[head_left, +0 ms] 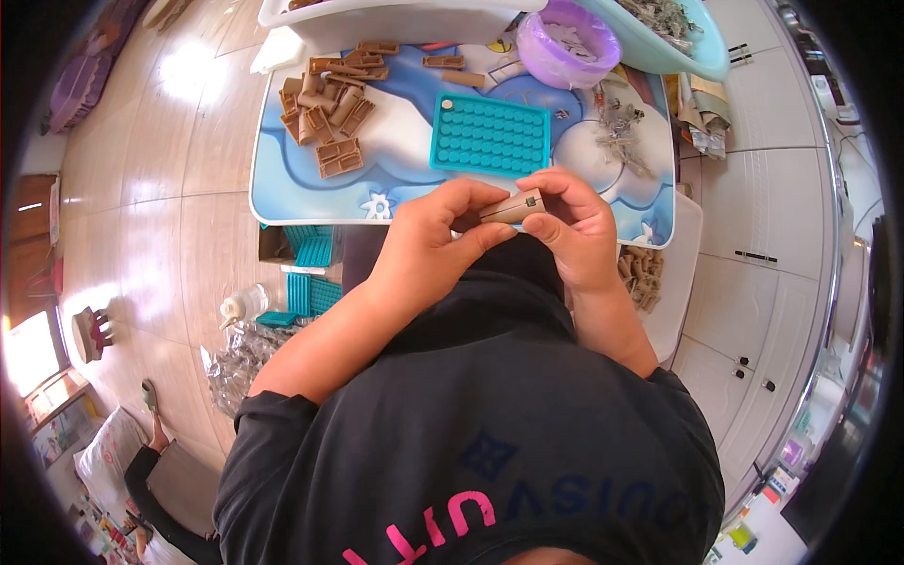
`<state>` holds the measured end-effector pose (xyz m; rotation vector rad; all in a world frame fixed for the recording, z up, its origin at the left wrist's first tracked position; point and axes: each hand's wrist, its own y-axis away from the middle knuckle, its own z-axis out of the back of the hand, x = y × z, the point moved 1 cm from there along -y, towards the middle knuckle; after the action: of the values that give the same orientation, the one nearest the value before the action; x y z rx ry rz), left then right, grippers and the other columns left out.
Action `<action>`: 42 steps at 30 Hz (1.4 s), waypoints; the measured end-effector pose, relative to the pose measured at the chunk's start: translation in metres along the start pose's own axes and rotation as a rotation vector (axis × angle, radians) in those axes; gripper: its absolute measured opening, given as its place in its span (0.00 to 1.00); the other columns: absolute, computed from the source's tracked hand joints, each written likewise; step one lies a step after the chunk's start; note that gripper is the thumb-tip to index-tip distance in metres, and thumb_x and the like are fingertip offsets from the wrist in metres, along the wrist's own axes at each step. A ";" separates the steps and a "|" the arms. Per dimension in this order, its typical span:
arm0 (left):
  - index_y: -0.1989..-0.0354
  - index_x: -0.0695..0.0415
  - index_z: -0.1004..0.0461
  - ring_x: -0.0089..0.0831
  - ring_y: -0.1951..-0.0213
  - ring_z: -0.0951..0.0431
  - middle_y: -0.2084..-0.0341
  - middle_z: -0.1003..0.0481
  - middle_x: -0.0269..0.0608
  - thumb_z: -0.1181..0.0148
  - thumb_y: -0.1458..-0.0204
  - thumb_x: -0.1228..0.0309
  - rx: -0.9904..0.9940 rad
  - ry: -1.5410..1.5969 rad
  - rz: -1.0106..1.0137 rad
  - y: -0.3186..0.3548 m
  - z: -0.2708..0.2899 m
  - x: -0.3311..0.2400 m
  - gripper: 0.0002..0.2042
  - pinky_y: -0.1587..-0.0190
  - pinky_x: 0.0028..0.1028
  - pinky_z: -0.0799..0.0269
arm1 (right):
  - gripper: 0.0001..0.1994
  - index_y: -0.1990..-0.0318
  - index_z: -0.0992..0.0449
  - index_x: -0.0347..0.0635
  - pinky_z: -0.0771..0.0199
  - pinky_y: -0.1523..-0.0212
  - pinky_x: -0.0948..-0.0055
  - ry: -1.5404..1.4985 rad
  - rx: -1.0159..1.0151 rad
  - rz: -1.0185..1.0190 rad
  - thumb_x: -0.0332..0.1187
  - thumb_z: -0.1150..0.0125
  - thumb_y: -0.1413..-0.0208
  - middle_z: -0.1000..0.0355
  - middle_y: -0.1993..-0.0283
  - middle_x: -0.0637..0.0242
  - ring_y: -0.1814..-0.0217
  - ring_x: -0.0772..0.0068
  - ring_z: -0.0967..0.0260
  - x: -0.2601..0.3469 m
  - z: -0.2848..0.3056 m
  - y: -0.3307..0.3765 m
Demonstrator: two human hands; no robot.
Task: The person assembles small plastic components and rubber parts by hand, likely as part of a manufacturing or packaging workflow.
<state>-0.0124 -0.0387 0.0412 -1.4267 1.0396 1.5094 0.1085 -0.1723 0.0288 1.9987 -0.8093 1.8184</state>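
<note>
A small tan plastic casing [508, 209] lies between my two hands, in front of the table's near edge. A seam runs along it, and a small dark square shows near its right end. The fingers and thumb of my left hand [428, 231] pinch its left end. My right hand [576, 226] is closed round the other end, thumb below and fingers above. Just beyond the hands lies a teal tray [490, 137] with rows of rounded cells, and a pale round piece sits at its far left corner. Brown open plastic shells [325, 108] are heaped to the left.
A purple lined basin [568, 80], a white tub [395, 28] and a light-blue basin [713, 52] stand at the far side. Small clear parts [621, 132] lie on the table's right. Beside my left arm are teal trays [311, 294] and a plastic bag [245, 363]; tan casings [642, 280] lie right.
</note>
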 end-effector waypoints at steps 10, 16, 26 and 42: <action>0.61 0.62 0.26 0.30 0.70 0.23 0.72 0.24 0.44 0.40 0.50 0.74 -0.149 -0.200 -0.181 -0.009 -0.003 -0.001 0.09 0.67 0.25 0.29 | 0.12 0.59 0.28 0.37 0.42 0.67 0.85 -0.104 -0.066 0.002 0.31 0.36 0.49 0.34 0.71 0.75 0.68 0.86 0.41 -0.001 -0.005 -0.005; 0.56 0.61 0.31 0.27 0.69 0.24 0.69 0.25 0.43 0.46 0.45 0.73 0.007 0.096 0.098 -0.022 0.004 0.018 0.10 0.66 0.25 0.29 | 0.10 0.60 0.28 0.36 0.39 0.68 0.84 0.020 -0.006 -0.101 0.30 0.38 0.48 0.34 0.71 0.74 0.70 0.86 0.41 -0.007 0.000 -0.017; 0.39 0.54 0.41 0.23 0.67 0.26 0.66 0.27 0.39 0.49 0.43 0.69 0.298 0.663 0.419 -0.029 0.008 0.022 0.22 0.61 0.24 0.28 | 0.06 0.67 0.24 0.39 0.30 0.66 0.71 0.987 -0.154 0.194 0.30 0.41 0.52 0.27 0.68 0.60 0.68 0.63 0.29 0.050 0.070 -0.146; 0.52 0.57 0.34 0.26 0.70 0.25 0.63 0.28 0.40 0.50 0.42 0.69 0.166 0.794 0.486 -0.029 0.012 0.025 0.11 0.64 0.25 0.26 | 0.12 0.58 0.24 0.43 0.28 0.62 0.67 1.439 0.164 -0.158 0.30 0.44 0.52 0.25 0.63 0.59 0.64 0.63 0.27 0.038 0.080 -0.206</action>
<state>0.0095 -0.0166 0.0152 -1.7754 2.0576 1.1090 0.2973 -0.0640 0.0827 0.3616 -0.0214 2.5082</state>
